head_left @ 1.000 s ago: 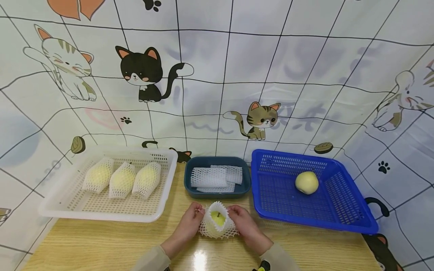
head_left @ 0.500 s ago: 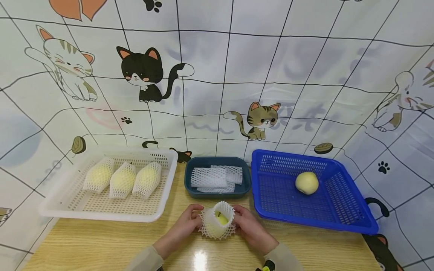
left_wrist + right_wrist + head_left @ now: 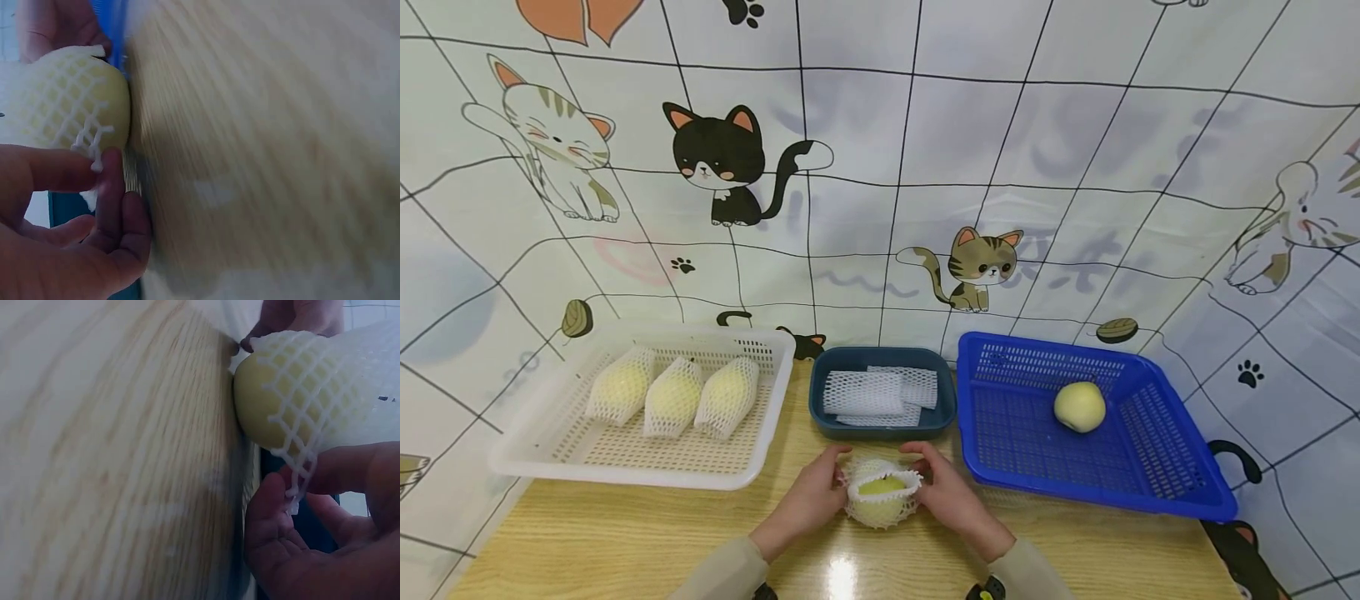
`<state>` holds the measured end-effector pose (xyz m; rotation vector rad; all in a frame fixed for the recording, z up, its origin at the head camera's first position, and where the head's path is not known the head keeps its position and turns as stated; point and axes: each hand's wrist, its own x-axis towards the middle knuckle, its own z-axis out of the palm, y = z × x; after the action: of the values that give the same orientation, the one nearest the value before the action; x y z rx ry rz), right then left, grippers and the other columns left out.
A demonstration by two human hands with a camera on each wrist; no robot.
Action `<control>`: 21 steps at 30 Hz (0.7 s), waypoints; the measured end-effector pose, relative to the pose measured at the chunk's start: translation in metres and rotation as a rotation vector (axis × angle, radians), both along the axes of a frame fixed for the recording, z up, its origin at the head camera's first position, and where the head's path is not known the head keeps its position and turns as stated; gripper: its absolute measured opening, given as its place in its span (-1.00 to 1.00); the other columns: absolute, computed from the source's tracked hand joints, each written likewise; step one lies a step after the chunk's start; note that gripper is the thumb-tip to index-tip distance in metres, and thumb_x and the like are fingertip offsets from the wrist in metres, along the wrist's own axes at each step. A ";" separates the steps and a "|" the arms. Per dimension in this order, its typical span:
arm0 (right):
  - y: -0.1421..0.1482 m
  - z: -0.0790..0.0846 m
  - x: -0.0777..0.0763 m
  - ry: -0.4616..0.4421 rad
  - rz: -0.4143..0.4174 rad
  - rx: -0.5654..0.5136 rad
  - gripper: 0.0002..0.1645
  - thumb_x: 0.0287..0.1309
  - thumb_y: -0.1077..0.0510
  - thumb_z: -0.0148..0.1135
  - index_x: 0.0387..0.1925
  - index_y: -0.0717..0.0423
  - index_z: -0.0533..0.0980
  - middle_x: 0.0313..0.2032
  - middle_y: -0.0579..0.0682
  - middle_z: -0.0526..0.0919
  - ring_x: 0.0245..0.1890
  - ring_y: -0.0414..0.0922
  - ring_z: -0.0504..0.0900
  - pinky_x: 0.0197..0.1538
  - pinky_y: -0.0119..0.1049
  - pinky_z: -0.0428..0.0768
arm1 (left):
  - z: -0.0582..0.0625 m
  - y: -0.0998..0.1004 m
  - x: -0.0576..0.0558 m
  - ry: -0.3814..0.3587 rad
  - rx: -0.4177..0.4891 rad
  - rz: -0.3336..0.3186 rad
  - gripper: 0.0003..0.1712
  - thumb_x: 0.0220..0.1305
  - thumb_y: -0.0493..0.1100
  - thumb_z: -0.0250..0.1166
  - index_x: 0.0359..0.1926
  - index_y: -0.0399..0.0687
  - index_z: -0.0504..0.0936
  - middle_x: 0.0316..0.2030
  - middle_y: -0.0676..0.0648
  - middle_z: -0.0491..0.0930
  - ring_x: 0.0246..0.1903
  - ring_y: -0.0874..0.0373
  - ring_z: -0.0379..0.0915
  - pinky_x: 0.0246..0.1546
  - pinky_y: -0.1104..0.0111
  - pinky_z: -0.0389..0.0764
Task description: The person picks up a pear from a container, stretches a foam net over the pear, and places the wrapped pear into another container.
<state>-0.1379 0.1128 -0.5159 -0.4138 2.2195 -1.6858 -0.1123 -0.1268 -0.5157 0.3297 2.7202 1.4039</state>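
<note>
A pale yellow apple (image 3: 882, 485) stands on the table between the two hands, wrapped in a white foam net sleeve (image 3: 880, 513). Its top shows through the sleeve's opening, stem up. The left hand (image 3: 805, 502) is at the left side; in the left wrist view its fingertips (image 3: 111, 164) pinch the net's lower edge. From the other side the right hand (image 3: 953, 498) pinches a hanging corner of the net, seen in the right wrist view beneath the apple's bare flank (image 3: 253, 403).
A white basket (image 3: 625, 475) on the left holds 3 netted fruits (image 3: 673, 398). Behind the hands, a dark teal tray (image 3: 880, 432) contains several flat foam nets (image 3: 865, 393). At right, one bare apple (image 3: 1079, 407) lies in a blue basket (image 3: 1007, 450). A cat-print cloth (image 3: 850, 208) hangs behind.
The sleeve's upright collar has folded down into a wide, low opening around the apple's top. The hands have shifted slightly around the net's sides. Baskets and tray are unchanged.
</note>
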 end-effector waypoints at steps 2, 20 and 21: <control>0.000 0.000 -0.001 0.061 0.014 0.077 -0.33 0.06 0.53 0.18 0.27 0.32 0.40 -0.13 0.17 0.60 -0.22 -0.06 0.55 -0.35 -0.23 0.62 | 0.001 0.001 -0.001 0.030 -0.065 -0.006 -0.30 0.03 -0.53 0.27 0.29 -0.39 0.41 -0.30 -0.08 0.46 -0.32 0.13 0.39 -0.31 0.26 0.49; 0.001 0.003 -0.001 0.380 0.046 0.438 -0.63 0.20 0.40 0.24 0.00 0.05 0.62 -0.11 -0.05 0.65 -0.09 -0.08 0.61 -0.06 -0.15 0.59 | 0.009 -0.004 -0.001 0.173 -0.336 -0.135 -0.53 0.21 -0.46 0.31 0.14 -0.17 0.51 -0.14 -0.15 0.53 -0.30 -0.04 0.57 -0.37 0.10 0.60; 0.002 0.004 0.000 0.374 0.038 0.418 -0.65 0.26 0.39 0.19 0.03 0.08 0.62 -0.06 -0.03 0.65 -0.06 -0.06 0.62 -0.03 -0.15 0.60 | 0.010 -0.006 -0.001 0.167 -0.331 -0.142 -0.52 0.22 -0.46 0.30 0.17 -0.18 0.51 -0.10 -0.16 0.54 -0.25 -0.05 0.58 -0.32 0.08 0.61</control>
<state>-0.1377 0.1143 -0.5119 -0.6976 2.7234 -1.1471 -0.1133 -0.1331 -0.5054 0.6252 2.9258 0.9083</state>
